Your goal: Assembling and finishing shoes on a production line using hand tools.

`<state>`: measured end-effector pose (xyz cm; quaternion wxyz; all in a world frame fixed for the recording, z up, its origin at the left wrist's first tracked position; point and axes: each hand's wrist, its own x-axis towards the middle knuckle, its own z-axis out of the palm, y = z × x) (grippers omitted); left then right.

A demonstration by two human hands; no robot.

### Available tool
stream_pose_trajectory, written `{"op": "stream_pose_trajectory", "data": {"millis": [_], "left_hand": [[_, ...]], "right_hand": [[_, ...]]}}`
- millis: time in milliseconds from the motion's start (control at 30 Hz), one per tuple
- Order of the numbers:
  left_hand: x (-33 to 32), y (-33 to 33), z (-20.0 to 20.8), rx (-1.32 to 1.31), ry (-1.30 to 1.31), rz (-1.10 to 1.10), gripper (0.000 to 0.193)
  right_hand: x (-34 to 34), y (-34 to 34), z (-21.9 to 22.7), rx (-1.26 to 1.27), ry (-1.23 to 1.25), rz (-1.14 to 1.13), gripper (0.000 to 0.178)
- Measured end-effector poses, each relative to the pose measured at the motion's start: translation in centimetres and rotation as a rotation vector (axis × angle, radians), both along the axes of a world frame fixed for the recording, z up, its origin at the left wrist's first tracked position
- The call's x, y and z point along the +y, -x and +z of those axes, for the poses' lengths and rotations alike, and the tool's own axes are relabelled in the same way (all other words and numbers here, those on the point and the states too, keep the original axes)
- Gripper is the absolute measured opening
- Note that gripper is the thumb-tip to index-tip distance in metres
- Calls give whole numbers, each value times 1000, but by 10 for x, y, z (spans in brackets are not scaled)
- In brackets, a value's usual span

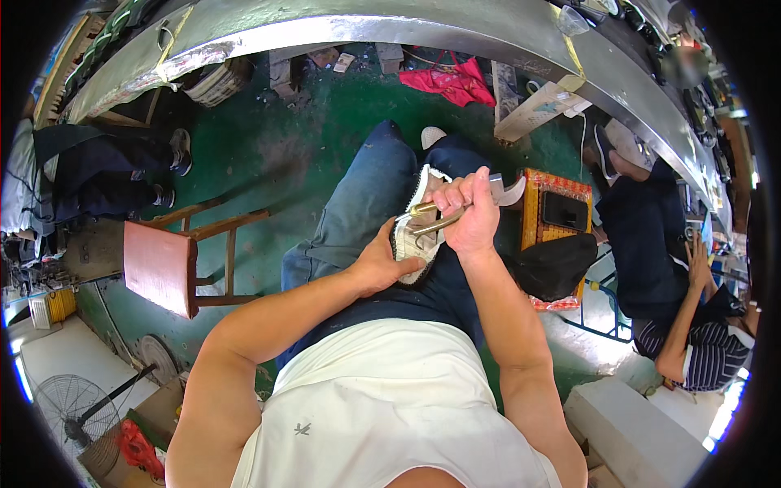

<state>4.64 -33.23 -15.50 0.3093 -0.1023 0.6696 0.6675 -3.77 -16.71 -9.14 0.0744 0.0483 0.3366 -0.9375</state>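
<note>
My left hand [381, 262] is wrapped round the near left side of a shoe [409, 246] resting on my lap. Its pale underside faces up, and a dark, toothed-looking edge runs round it. My right hand [473, 218] grips metal pincers [512, 192] above the shoe. Their curved silver jaw sticks out to the right of my fist. Two brass-coloured handles spread leftward over the shoe, one ending in a hook. A thin point shows by the upper handle; whether it belongs to a separate tool, I cannot tell.
A brown-topped stool [159, 268] stands to the left. On the right, a low orange table [533, 215] carries a black phone [565, 210] and a black cloth [556, 268]. A metal-edged bench [366, 31] curves across the front. People sit or stand at both sides; a fan [77, 419] is behind left.
</note>
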Motion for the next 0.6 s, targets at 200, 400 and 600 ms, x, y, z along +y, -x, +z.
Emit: {"op": "stream_pose_trajectory", "data": {"millis": [200,400,600], "left_hand": [[0,-1,5,33,117,-26,110],[1,1,-3,11,52,9,103],[2,4,29,136,221,-50,90]], "right_hand": [[-17,4,-5,-67,-44,7,53],[-44,23,-6,-326,219,20,54],[-67,51,72,-216,350,498,39]]}}
